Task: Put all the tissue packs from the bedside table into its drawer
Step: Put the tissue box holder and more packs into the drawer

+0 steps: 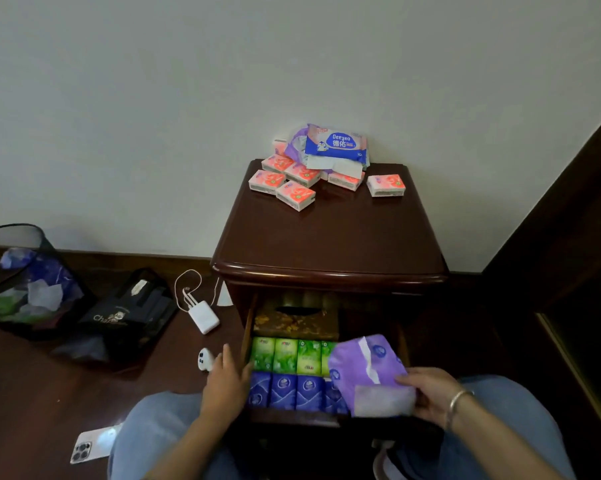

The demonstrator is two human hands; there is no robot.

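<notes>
Several pink tissue packs (295, 194) lie at the back of the dark wooden bedside table (330, 237), under a blue wet-wipe pack (337, 145) and a purple wrapper (297, 143). The drawer (245, 336) below stands pulled out, holding a brown tissue box (295, 323), a row of green packs (285, 355) and a row of blue packs (283, 391). My right hand (427, 393) holds a torn purple tissue pack (365, 368) over the drawer's right side. My left hand (224, 382) rests with straight fingers against the drawer's left edge.
On the wooden floor to the left are a black mesh bin (25, 282), a black bag (129, 313), a white charger with cable (204, 317), a small white gadget (205, 358) and a phone (91, 445). A dark bed frame (569, 271) stands on the right.
</notes>
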